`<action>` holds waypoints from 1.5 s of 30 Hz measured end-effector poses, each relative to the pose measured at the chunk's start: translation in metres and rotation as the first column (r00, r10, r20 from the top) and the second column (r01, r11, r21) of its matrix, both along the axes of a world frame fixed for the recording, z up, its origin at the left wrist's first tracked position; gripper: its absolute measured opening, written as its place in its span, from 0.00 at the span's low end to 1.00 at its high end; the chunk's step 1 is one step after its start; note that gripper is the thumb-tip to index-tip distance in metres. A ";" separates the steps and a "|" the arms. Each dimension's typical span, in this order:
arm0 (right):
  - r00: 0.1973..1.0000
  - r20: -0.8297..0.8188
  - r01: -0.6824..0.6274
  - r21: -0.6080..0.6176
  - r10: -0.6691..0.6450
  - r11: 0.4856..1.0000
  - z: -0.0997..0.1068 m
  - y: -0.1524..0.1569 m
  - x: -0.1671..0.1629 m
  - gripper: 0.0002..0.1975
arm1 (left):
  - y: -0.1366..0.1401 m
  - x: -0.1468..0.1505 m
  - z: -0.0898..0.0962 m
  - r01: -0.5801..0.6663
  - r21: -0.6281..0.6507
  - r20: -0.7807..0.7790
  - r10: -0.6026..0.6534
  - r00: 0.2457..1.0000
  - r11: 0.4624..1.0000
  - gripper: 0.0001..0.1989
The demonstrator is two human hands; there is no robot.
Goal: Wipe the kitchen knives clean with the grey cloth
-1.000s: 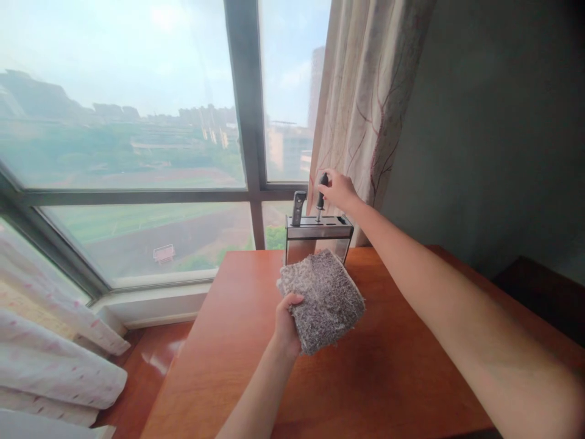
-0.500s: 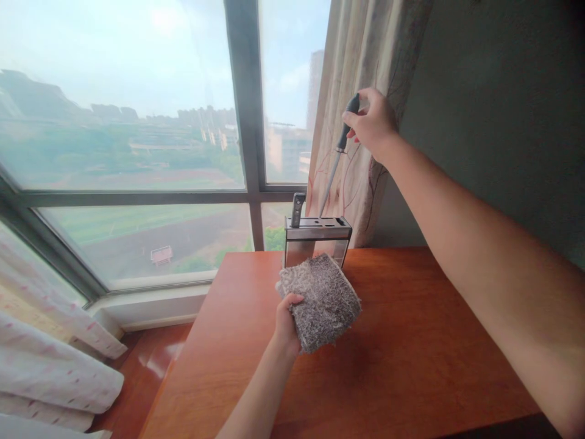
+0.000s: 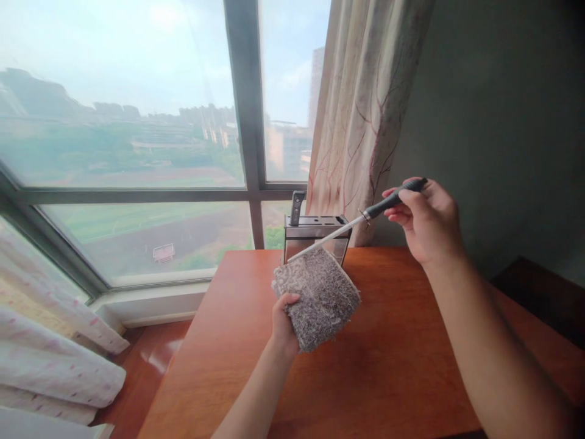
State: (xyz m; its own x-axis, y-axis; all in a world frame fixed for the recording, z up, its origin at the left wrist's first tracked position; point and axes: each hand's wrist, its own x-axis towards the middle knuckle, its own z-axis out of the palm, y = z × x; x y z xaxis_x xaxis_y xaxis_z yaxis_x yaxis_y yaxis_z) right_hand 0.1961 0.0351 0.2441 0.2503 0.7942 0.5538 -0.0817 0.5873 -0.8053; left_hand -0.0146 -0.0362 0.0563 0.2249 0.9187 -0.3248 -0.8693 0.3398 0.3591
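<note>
My left hand (image 3: 286, 320) grips a folded grey, fuzzy cloth (image 3: 322, 302) by its left edge, thumb on top, above the table. In my right hand (image 3: 427, 216) is a honing steel (image 3: 336, 235), held by its black handle. Its thin rod slants down to the left, with the tip at the cloth's upper edge; whether it touches the cloth I cannot tell. Behind the cloth stands a knife block (image 3: 315, 231) with a metal top and clear front, its lower part hidden. A black-handled knife (image 3: 297, 208) sits upright in its left slot.
The reddish-brown wooden table (image 3: 388, 366) reaches toward a large window (image 3: 137, 231) with a grey frame. A patterned curtain (image 3: 361, 122) hangs behind the knife block; another curtain (image 3: 50, 360) is at the lower left. A dark wall (image 3: 493, 122) rises on the right.
My right hand has moved down and to the right, lifting the honing steel out of the knife block and tilting it toward the cloth. My left hand and the cloth have barely moved.
</note>
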 end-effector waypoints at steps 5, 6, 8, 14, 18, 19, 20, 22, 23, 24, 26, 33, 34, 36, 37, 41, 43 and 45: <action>0.937 -0.340 -0.163 -0.222 0.080 0.961 -0.113 -0.042 0.006 0.12 | -0.001 0.000 0.000 -0.003 0.059 0.088 -0.003 0.996 0.998 0.27; 0.923 -0.372 -0.204 -0.258 0.098 0.944 -0.134 -0.051 0.004 0.13 | -0.001 -0.001 0.000 -0.020 0.075 0.097 0.012 0.995 0.997 0.27; 0.903 -0.401 -0.293 -0.318 0.152 0.902 -0.166 -0.066 0.001 0.14 | 0.000 -0.002 0.002 -0.071 0.098 0.094 0.062 0.994 0.993 0.27; 0.902 -0.274 -0.427 -0.467 0.333 0.774 -0.203 -0.087 -0.007 0.13 | 0.005 -0.009 0.008 -0.268 0.082 0.022 0.268 0.963 0.960 0.27; 0.912 -0.170 -0.408 -0.490 0.374 0.771 -0.212 -0.084 -0.010 0.11 | 0.008 -0.013 0.009 -0.366 0.104 -0.017 0.369 0.929 0.925 0.26; 0.908 -0.154 -0.412 -0.499 0.389 0.763 -0.215 -0.083 -0.011 0.11 | 0.009 -0.014 0.009 -0.383 0.111 -0.020 0.387 0.922 0.917 0.26; 0.902 -0.135 -0.418 -0.513 0.410 0.750 -0.218 -0.082 -0.013 0.12 | 0.010 -0.015 0.009 -0.394 0.117 -0.021 0.399 0.917 0.911 0.25; 0.887 -0.085 -0.423 -0.543 0.453 0.725 -0.224 -0.082 -0.015 0.13 | 0.011 -0.016 0.009 -0.415 0.130 -0.022 0.422 0.907 0.900 0.25; 0.884 -0.060 -0.415 -0.555 0.463 0.721 -0.227 -0.082 -0.016 0.14 | 0.011 -0.017 0.009 -0.425 0.135 -0.024 0.432 0.902 0.895 0.25; 0.885 -0.040 -0.404 -0.562 0.464 0.722 -0.229 -0.082 -0.017 0.15 | 0.011 -0.017 0.009 -0.436 0.139 -0.028 0.443 0.896 0.889 0.25; 0.895 -0.020 -0.379 -0.560 0.446 0.737 -0.232 -0.083 -0.018 0.17 | 0.011 -0.018 0.011 -0.452 0.143 -0.033 0.461 0.887 0.880 0.24; 0.875 -0.015 -0.415 -0.539 0.484 0.733 -0.230 -0.089 -0.022 0.20 | 0.006 -0.013 0.014 -0.360 0.167 -0.013 0.367 0.930 0.918 0.21; 0.869 -0.005 -0.415 -0.548 0.494 0.726 -0.230 -0.090 -0.023 0.20 | 0.005 -0.012 0.014 -0.346 0.168 -0.018 0.354 0.935 0.923 0.21; 0.867 0.025 -0.402 -0.554 0.497 0.729 -0.230 -0.090 -0.028 0.20 | 0.003 -0.010 0.014 -0.317 0.170 -0.030 0.326 0.945 0.933 0.21; 0.868 0.040 -0.393 -0.552 0.494 0.736 -0.231 -0.090 -0.030 0.20 | 0.003 -0.009 0.014 -0.301 0.170 -0.035 0.312 0.950 0.938 0.20; 0.882 0.090 -0.350 -0.533 0.462 0.770 -0.235 -0.088 -0.037 0.18 | 0.002 -0.001 0.011 -0.297 0.163 -0.039 0.307 0.951 0.941 0.16; 0.886 0.112 -0.333 -0.521 0.450 0.786 -0.237 -0.086 -0.038 0.19 | 0.003 0.004 0.009 -0.311 0.155 -0.041 0.320 0.946 0.938 0.14; 0.880 0.143 -0.327 -0.507 0.452 0.797 -0.239 -0.085 -0.039 0.20 | 0.004 0.009 0.006 -0.317 0.144 -0.058 0.328 0.943 0.937 0.12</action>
